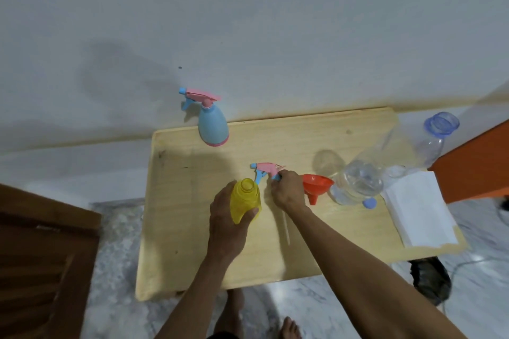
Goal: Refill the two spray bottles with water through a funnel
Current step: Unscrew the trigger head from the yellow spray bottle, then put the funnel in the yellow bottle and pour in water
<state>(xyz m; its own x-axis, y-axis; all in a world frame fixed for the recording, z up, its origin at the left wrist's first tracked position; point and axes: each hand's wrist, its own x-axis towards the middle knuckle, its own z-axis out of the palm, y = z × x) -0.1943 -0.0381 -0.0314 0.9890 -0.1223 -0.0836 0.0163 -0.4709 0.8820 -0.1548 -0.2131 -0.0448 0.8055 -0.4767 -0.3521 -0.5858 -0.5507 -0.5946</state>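
Presently, an inventory of the table (192, 256) and the two hands at work over it.

Progress, as judged: early. One of two bottles is uncapped; nothing suggests either has been filled. Left to do: seat the funnel, pour, recap, then repeat with the second bottle.

Item 1. Yellow spray bottle (246, 199): upright, neck open, no spray head on it. The left hand (227, 217) grips its body, fingers and thumb wrapped round the lower part. Water level inside cannot be told.

Item 2. Pink and blue spray head (265, 169): detached, just beyond the right hand (287, 190), which pinches it at the collar with curled fingers. Its pale dip tube (286, 231) trails down under the right wrist; whether the tube touches the table cannot be told.

Item 3. Orange funnel (316, 184): lying on its side, just outside the right hand, spout pointing toward the person. Not yet in use.

Item 4. Clear water bottle (358, 184): lying tilted past the funnel, farther out from the right hand, blue cap (369, 203) on, water visible inside.

Item 5. Blue spray bottle (213, 125): upright, well beyond the left hand at the far edge, pink spray head still fitted. Untouched.

Item 6. White paper sheets (418, 209): stacked far outside the right hand, at the table's right edge.

Item 7. Second clear bottle (438, 132): off the table, beyond the paper, blue-tinted neck open.
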